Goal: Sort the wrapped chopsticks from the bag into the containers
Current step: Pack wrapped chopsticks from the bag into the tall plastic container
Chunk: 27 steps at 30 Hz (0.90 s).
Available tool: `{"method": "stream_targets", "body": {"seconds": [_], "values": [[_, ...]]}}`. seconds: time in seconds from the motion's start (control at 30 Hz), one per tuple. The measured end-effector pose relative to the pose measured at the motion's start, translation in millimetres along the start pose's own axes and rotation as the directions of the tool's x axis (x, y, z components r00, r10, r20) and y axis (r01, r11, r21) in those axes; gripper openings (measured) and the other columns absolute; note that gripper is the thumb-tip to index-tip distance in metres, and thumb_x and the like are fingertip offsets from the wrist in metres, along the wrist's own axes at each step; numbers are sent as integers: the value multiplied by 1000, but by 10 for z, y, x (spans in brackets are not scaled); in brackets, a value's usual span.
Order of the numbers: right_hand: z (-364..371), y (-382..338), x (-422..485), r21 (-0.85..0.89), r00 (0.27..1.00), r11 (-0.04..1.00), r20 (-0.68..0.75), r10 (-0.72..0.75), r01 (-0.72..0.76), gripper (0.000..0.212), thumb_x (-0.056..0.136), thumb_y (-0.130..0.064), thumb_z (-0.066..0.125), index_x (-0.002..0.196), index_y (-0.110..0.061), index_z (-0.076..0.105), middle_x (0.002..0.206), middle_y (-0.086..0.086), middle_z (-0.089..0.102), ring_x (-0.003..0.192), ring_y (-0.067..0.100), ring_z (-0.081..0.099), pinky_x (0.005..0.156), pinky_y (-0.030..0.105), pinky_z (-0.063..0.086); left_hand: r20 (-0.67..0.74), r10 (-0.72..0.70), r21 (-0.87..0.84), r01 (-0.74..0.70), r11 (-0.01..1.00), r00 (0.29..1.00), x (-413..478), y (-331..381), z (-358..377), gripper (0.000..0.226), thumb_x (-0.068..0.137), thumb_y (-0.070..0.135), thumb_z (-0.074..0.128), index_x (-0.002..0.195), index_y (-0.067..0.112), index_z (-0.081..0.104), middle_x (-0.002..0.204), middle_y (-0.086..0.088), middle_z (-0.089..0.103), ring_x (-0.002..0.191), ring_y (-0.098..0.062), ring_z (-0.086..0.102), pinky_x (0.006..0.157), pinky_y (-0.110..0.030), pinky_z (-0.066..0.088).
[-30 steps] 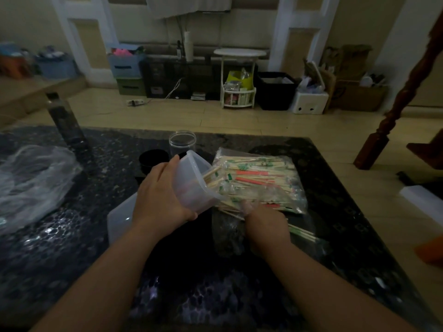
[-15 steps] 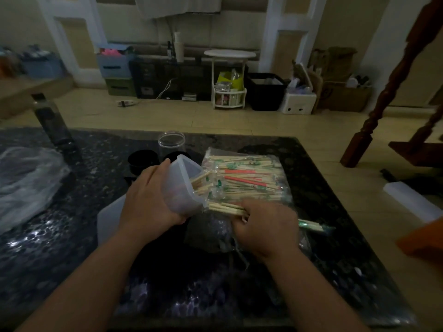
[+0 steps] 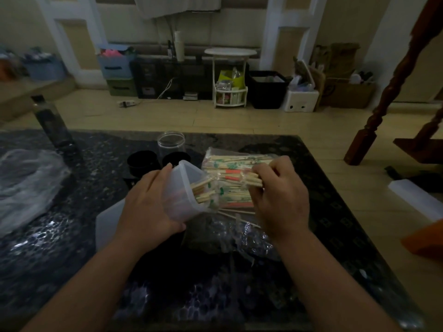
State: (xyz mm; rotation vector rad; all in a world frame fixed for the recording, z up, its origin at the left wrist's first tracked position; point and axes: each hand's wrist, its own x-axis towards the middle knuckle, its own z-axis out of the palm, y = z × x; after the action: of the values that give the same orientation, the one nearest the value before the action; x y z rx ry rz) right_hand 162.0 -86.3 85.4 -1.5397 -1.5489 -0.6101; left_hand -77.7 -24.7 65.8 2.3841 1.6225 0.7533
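My left hand [image 3: 149,202] grips a translucent white plastic container [image 3: 184,188], tilted on its side with its mouth facing right. Several wrapped chopsticks [image 3: 203,190] stick out of that mouth. Just right of it lies a clear plastic bag [image 3: 230,164] full of wrapped chopsticks with green and orange print. My right hand [image 3: 280,197] rests over the bag, its fingers curled round a small bundle of chopsticks [image 3: 251,179] close to the container's mouth. A few loose chopsticks [image 3: 239,215] lie under my right hand.
Two black cups [image 3: 141,161] and a clear jar [image 3: 171,142] stand behind the container. A white lid [image 3: 107,221] lies under my left wrist. Crumpled clear plastic [image 3: 26,183] sits at the left of the dark stone table [image 3: 72,248]. A dark bottle [image 3: 51,123] stands far left.
My right hand has moved up from the near end of the bag to its middle and now grips a bundle of chopsticks beside the container. My left hand keeps the container tilted.
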Motion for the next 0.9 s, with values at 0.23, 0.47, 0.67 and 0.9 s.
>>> {"method": "stream_targets", "body": {"seconds": [0.23,0.47,0.67,0.9], "values": [[-33,-177,108,641,898,695,-18,439,-326,24,98,-37,54,78,-28,65,73,2,65,72,16,64,69,32,53,-3,16,7,-15,1000,1000,22,24,42,129,48,37,94,154,24,21,147,-3,34,134,-23,32,109,-42,29],[-39,-354,54,758,732,377,188,655,-532,39,102,-30,49,67,-18,63,51,-3,59,46,10,57,47,23,47,7,22,24,-22,999,1000,36,36,82,127,49,36,91,154,25,21,148,-3,34,134,-23,32,108,-40,29],[52,-318,38,644,732,409,371,572,-646,33,96,-30,61,66,-21,68,64,1,69,60,14,67,61,38,58,14,16,23,-16,1000,1000,28,38,93,128,48,39,92,154,27,21,147,-1,34,134,-23,34,109,-40,29],[144,-227,45,640,524,13,616,588,-768,8,90,-6,65,87,-13,62,60,-2,63,56,13,63,53,30,54,47,10,21,-11,1000,999,27,79,43,134,45,37,94,154,26,18,149,0,31,135,-21,31,109,-37,27]]}}
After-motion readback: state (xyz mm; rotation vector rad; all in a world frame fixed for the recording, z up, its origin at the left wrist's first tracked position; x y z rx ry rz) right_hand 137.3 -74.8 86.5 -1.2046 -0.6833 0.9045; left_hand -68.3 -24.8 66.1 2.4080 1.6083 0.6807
